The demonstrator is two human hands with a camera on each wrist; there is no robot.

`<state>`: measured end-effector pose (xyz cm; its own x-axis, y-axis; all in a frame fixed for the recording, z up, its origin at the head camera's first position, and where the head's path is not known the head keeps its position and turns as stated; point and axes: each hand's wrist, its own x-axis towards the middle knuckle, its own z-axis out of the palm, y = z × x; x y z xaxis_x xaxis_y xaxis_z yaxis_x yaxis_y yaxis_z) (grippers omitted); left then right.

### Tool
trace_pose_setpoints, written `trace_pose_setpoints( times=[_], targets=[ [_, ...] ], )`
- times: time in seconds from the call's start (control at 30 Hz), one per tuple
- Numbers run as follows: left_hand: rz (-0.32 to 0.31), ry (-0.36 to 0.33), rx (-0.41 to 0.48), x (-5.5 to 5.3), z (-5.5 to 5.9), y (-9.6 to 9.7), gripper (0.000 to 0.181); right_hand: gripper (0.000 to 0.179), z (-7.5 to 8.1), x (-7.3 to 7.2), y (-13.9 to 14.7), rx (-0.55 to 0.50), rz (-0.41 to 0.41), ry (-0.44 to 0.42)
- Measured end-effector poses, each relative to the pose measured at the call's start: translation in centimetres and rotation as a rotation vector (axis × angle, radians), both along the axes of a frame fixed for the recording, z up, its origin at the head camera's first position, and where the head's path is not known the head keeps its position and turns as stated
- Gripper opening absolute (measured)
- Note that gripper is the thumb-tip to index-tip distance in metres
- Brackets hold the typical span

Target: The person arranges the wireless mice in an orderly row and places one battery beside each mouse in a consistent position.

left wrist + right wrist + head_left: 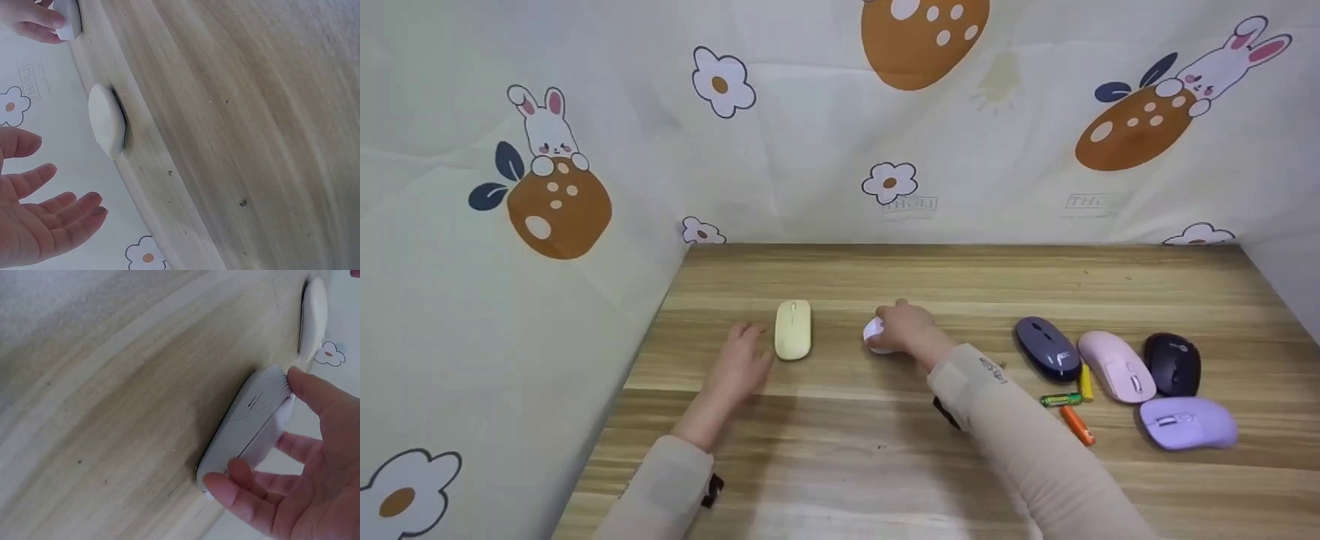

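Note:
My right hand point(909, 330) grips a white computer mouse point(873, 334) at the middle of the wooden table. In the right wrist view the thumb lies at one end of this mouse point(242, 433), by its ribbed side, and fingertips hold the other end. The hand itself covers much of it in the head view. A pale yellow mouse point(793, 331) lies further left, its long side pointing away from me. Just left of it my left hand point(741, 360) hovers with relaxed, spread fingers, holding nothing; the left wrist view shows a gap between its fingertips and the yellow mouse point(107, 121).
On the right lie a dark grey mouse point(1047, 349), a pink mouse point(1116, 366), a black mouse point(1173, 364) and a purple mouse point(1188, 424). Beside them are a green battery point(1060, 400), a yellow battery point(1086, 383) and an orange battery point(1078, 425). Printed cloth point(802, 150) walls the table's back and sides.

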<state>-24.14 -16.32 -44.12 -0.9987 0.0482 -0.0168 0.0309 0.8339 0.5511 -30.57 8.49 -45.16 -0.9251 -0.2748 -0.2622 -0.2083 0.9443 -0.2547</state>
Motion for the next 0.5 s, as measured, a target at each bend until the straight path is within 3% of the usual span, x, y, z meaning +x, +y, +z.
trace_pose_setpoints(
  times=[0.33, 0.5],
  targets=[
    [-0.022, 0.018, -0.006, -0.1, 0.0, 0.3, 0.043, 0.051, 1.0, -0.6, 1.5, 0.016, 0.333, -0.055],
    [-0.037, 0.023, -0.021, -0.2, 0.0, 0.5, 0.043, 0.052, 1.3, -0.6, 2.1, 0.040, 0.383, -0.089]
  ],
)
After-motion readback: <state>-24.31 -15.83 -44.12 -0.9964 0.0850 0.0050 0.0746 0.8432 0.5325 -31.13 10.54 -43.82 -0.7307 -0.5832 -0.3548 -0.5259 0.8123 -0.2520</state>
